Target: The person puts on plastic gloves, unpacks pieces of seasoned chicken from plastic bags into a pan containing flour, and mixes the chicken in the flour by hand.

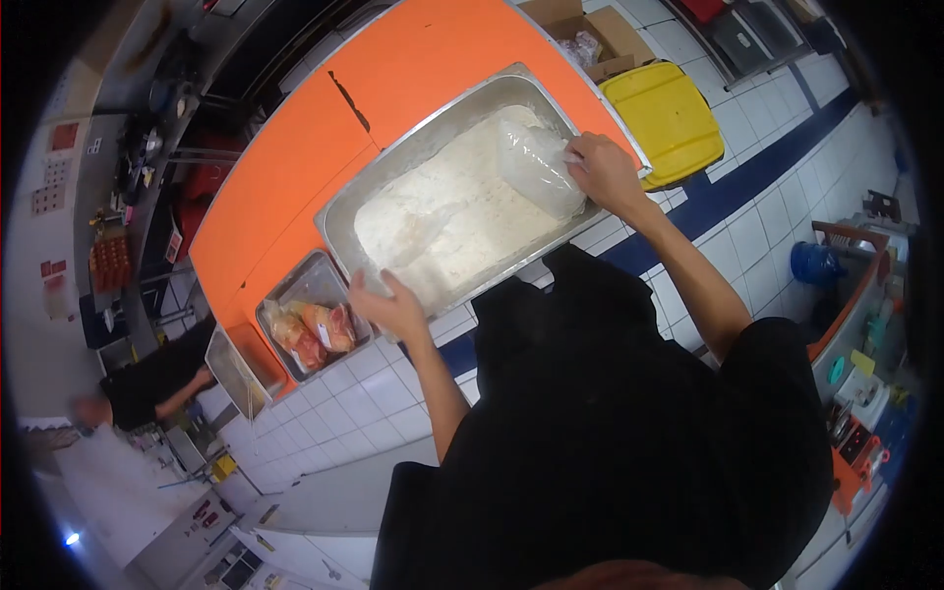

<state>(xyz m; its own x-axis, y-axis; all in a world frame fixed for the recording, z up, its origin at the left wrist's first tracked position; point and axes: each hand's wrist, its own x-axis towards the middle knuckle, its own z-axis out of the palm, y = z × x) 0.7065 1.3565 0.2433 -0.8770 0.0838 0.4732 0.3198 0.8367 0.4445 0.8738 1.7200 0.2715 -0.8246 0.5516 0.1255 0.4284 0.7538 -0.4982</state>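
Note:
A long metal tray (339,213) holds a broad layer of white, flour-like powder (462,211). At its right end my right hand (605,172) pinches the edge of a clear plastic bag (541,169), which lies over the powder. My left hand (393,307) is at the tray's near left corner, fingers spread and slightly blurred, with nothing visible in them. A faint translucent patch lies on the powder beyond that hand; I cannot make out what it is. Left of my left hand, a smaller metal tray (366,339) holds bagged reddish-orange food (313,331).
The trays stand on an orange table (285,167). A yellow-lidded bin (664,123) and a cardboard box (619,39) are past its right end. Another metal container (234,372) sits at the left end, near another person's arm (185,393).

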